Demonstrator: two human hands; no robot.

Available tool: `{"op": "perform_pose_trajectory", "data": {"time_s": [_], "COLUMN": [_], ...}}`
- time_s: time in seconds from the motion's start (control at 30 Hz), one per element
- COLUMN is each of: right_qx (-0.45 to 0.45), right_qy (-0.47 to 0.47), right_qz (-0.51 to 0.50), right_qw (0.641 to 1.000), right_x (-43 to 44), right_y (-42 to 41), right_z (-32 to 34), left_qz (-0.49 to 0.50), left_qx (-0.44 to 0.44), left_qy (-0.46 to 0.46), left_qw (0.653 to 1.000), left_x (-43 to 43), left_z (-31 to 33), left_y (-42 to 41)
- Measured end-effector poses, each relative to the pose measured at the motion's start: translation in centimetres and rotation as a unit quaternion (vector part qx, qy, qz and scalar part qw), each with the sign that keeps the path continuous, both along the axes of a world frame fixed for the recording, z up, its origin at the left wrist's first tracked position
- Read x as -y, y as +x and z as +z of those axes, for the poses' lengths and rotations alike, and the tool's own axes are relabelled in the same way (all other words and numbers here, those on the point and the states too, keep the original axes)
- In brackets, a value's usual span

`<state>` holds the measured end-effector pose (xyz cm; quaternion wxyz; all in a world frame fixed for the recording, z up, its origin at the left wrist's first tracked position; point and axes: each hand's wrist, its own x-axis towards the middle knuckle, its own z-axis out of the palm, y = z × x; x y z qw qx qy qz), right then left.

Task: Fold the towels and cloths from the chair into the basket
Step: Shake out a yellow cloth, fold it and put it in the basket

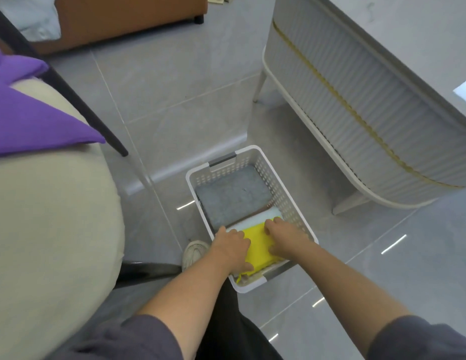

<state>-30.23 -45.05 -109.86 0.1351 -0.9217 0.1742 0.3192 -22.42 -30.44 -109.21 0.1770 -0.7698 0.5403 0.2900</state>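
**Yellow cloth going into the basket**

The left hand (233, 249) and right hand (284, 239) curled their fingers over opposite side edges of the folded yellow cloth (259, 249), low in the white basket (276, 183). Just beyond the grip lay a folded grey towel (232, 198). The cloth was probably light and limp, so a hold on both edges should have kept its folds.

folded yellow cloth (258, 249) lies on a white cloth (255, 220) beside a grey towel (232, 196) in the basket (278, 193).
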Motion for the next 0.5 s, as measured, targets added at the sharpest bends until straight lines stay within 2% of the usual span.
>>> {"op": "perform_pose_trajectory", "data": {"time_s": [0.13,0.27,0.37,0.5], "right_qx": [-0.005,0.045,0.127,0.215], "right_qy": [0.016,0.027,0.034,0.034], "right_qz": [-0.001,-0.026,-0.060,-0.075], "right_qw": [1.000,0.998,0.990,0.973], "right_x": [0.4,0.5,0.4,-0.8], "right_y": [-0.3,0.0,0.5,1.6], "right_z": [-0.2,2.3,6.2,13.6], "left_qz": [0.011,0.071,0.145,0.192], "left_qx": [0.011,-0.016,-0.007,0.004], "left_qy": [0.021,0.022,-0.053,-0.168], "left_qw": [1.000,0.997,0.988,0.967], "left_x": [0.5,0.1,-0.4,-1.8], "left_z": [0.2,2.7,6.4,12.4], "left_y": [-0.4,0.3,0.9,1.4]}}
